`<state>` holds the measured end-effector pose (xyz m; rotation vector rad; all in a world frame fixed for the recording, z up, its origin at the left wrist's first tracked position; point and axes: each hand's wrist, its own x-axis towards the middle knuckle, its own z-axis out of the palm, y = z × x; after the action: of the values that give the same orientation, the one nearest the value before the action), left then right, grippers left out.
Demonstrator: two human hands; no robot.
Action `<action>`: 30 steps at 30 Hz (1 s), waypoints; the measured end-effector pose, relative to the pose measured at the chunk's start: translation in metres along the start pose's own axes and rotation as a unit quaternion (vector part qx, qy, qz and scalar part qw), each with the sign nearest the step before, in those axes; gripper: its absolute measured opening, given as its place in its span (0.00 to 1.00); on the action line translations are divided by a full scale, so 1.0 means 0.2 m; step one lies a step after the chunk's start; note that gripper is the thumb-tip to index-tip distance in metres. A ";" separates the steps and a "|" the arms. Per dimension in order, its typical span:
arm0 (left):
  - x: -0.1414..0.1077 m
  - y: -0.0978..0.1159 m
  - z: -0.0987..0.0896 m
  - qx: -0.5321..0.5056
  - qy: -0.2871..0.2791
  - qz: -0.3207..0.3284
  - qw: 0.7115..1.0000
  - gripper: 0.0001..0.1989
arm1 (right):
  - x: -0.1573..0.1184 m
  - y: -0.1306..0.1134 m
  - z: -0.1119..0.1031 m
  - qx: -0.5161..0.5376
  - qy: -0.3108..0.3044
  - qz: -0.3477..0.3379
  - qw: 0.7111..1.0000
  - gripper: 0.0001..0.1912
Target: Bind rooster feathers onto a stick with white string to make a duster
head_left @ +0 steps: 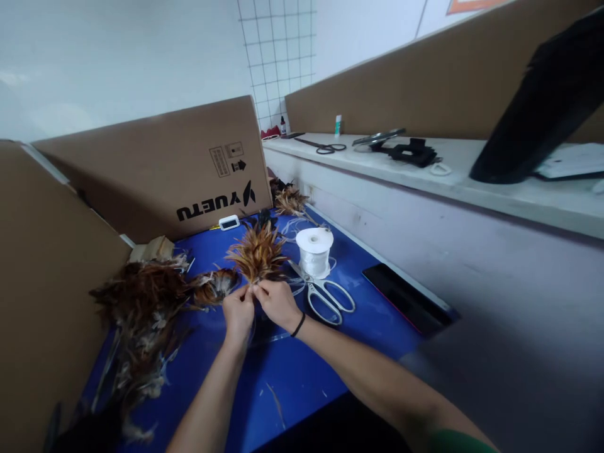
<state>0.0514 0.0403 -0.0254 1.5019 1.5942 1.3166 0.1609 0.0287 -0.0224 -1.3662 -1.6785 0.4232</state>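
Observation:
A bundle of orange-brown feathers (258,253) points away from me over the blue table. At its near end my left hand (238,309) and my right hand (276,302) meet, both with fingers pinched together on the base of the bundle. A black band circles my right wrist. Clear strands hang near my fingers. Just right of the feathers stands a white spool (314,253) of clear strand, and scissors with silver handles (325,296) lie beside it. What exactly sits between my fingertips is too small to make out.
Loose brown feathers (146,302) are heaped at the left of the blue table (283,384). A dark phone (406,299) lies at the right edge. Cardboard panels (165,167) wall the back and left; a shelf (453,182) at right holds black scissors.

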 end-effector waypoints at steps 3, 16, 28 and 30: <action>-0.01 0.02 0.01 0.154 0.023 0.080 0.985 0.12 | 0.03 -0.01 0.01 0.027 0.013 0.033 0.999 0.17; -0.10 0.18 0.03 0.130 0.054 0.218 0.966 0.15 | 0.09 -0.01 -0.01 0.318 0.071 0.077 0.942 0.18; -0.07 0.24 0.02 -0.189 -0.064 -0.064 0.978 0.16 | 0.07 0.00 -0.06 0.404 0.077 0.127 0.903 0.15; -0.06 0.25 0.02 -0.266 -0.102 -0.119 0.951 0.15 | 0.07 0.01 -0.06 0.391 0.064 0.114 0.911 0.17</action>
<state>0.0767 0.0245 0.0160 1.0372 1.1265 1.2726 0.1713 0.0378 -0.0113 -0.9429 -1.0442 0.9943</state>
